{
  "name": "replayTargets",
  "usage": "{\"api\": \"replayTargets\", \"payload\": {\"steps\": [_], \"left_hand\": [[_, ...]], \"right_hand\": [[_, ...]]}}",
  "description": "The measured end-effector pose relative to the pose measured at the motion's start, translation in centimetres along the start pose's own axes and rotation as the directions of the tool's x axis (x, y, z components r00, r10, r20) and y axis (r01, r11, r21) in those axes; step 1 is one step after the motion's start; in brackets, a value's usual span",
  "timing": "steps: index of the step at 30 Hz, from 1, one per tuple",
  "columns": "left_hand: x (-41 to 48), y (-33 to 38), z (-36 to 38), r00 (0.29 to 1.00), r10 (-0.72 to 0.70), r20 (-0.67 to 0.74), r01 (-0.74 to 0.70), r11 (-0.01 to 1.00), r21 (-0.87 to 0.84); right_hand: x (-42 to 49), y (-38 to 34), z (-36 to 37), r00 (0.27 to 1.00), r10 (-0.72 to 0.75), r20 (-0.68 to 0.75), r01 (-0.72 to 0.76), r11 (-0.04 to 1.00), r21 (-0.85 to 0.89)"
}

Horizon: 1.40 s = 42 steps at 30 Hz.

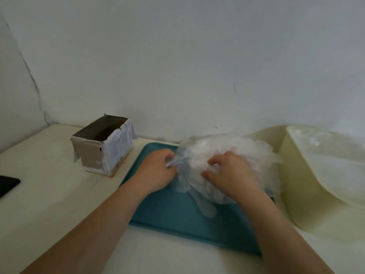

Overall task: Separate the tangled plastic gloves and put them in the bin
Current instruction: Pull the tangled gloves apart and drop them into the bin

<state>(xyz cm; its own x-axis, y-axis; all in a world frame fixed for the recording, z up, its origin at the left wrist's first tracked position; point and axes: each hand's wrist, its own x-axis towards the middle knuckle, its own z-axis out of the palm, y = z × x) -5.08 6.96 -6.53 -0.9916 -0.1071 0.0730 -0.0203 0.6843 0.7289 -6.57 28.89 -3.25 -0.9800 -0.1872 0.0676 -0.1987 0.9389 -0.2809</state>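
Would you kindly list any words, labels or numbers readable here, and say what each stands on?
Cardboard box: white printed label on its side, small print too blurred to read.
Teal tray, cream bin, plastic gloves, dark flat object: no writing visible.

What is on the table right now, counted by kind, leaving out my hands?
Glove clump: 1
Teal tray: 1
Cream bin: 1
Open carton: 1
Black flat object: 1
Total: 5
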Motion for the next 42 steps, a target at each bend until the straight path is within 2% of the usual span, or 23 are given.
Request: {"api": "replayTargets", "payload": {"steps": [4, 8, 10, 13, 16, 18, 19, 20, 21, 23, 26, 30, 33, 35, 38, 40, 42], "left_hand": [[-0.5, 1.3, -1.5, 0.999, 0.008, -0.05, -0.019, 0.978, -0.207], [-0.7, 2.5, -2.6, 0.991, 0.057, -0.12, -0.092, 0.944, -0.316], [-1.4, 3.6, -3.4, 0.977, 0.085, -0.196, -0.153, 0.92, -0.362], [-2.6, 5.1, -4.4, 0.973, 0.097, -0.212, -0.187, 0.866, -0.464], [-3.2, 6.1, -5.6, 0.993, 0.106, -0.061, -0.12, 0.754, -0.646], [-3.7, 6.6, -6.2, 0.978, 0.179, 0.104, -0.03, 0.623, -0.782], [-3.9, 6.9, -6.3, 0.965, 0.215, 0.149, -0.01, 0.598, -0.802], [-4.0, 7.0, -6.2, 0.96, 0.23, 0.158, -0.021, 0.623, -0.782], [-4.1, 7.0, -6.0, 0.963, 0.223, 0.153, -0.039, 0.676, -0.736], [-3.9, 6.7, -5.3, 0.97, 0.194, 0.147, -0.056, 0.767, -0.639], [-3.8, 6.4, -4.8, 0.982, 0.123, 0.143, -0.006, 0.78, -0.626], [-3.6, 5.9, -4.8, 0.978, 0.126, 0.163, -0.018, 0.841, -0.54], [-2.4, 3.7, -5.5, 0.994, 0.066, 0.086, -0.032, 0.94, -0.34], [-1.3, 1.8, -6.2, 0.999, 0.047, -0.004, -0.047, 0.997, -0.068], [-0.7, 0.1, -6.1, 1.0, -0.03, -0.002, 0.03, 0.95, 0.312], [-0.7, -0.2, -5.1, 0.993, -0.115, 0.037, 0.08, 0.859, 0.506], [-0.7, -0.5, -4.0, 0.99, -0.133, 0.049, 0.079, 0.803, 0.591]], "right_hand": [[-0.2, -0.1, -0.9, 1.0, 0.015, -0.019, -0.014, 0.999, 0.049], [-0.5, 0.2, -1.8, 1.0, -0.005, 0.0, 0.005, 0.994, 0.108], [-0.6, 0.3, -2.1, 1.0, -0.024, -0.011, 0.026, 0.98, 0.197], [-1.1, 0.0, -2.9, 0.988, -0.065, -0.137, 0.113, 0.919, 0.377], [-2.0, -0.8, -4.3, 0.978, -0.126, -0.168, 0.205, 0.748, 0.632], [-2.3, -0.7, -5.0, 0.968, -0.225, -0.108, 0.212, 0.508, 0.835], [-2.5, -0.7, -5.3, 0.956, -0.282, -0.075, 0.179, 0.364, 0.914], [-2.8, -0.8, -5.5, 0.947, -0.318, -0.052, 0.141, 0.263, 0.955], [-3.0, -1.0, -5.7, 0.944, -0.328, -0.036, 0.111, 0.212, 0.971], [-2.9, -1.1, -5.5, 0.958, -0.284, -0.031, 0.092, 0.204, 0.975], [-2.6, -1.1, -5.1, 0.977, -0.192, -0.092, 0.155, 0.344, 0.926], [-2.0, -1.0, -4.1, 0.987, -0.076, -0.14, 0.158, 0.424, 0.892], [-1.4, -0.8, -3.1, 0.978, 0.107, -0.176, 0.105, 0.479, 0.872], [-1.0, -0.4, -2.7, 0.972, 0.163, -0.172, 0.071, 0.491, 0.868], [-1.3, -0.3, -2.6, 0.993, 0.071, -0.096, 0.05, 0.488, 0.872], [-1.4, -0.5, -2.5, 0.998, 0.011, -0.063, 0.048, 0.522, 0.851], [-1.3, -0.5, -2.2, 0.998, -0.026, -0.056, 0.061, 0.533, 0.844]]}}
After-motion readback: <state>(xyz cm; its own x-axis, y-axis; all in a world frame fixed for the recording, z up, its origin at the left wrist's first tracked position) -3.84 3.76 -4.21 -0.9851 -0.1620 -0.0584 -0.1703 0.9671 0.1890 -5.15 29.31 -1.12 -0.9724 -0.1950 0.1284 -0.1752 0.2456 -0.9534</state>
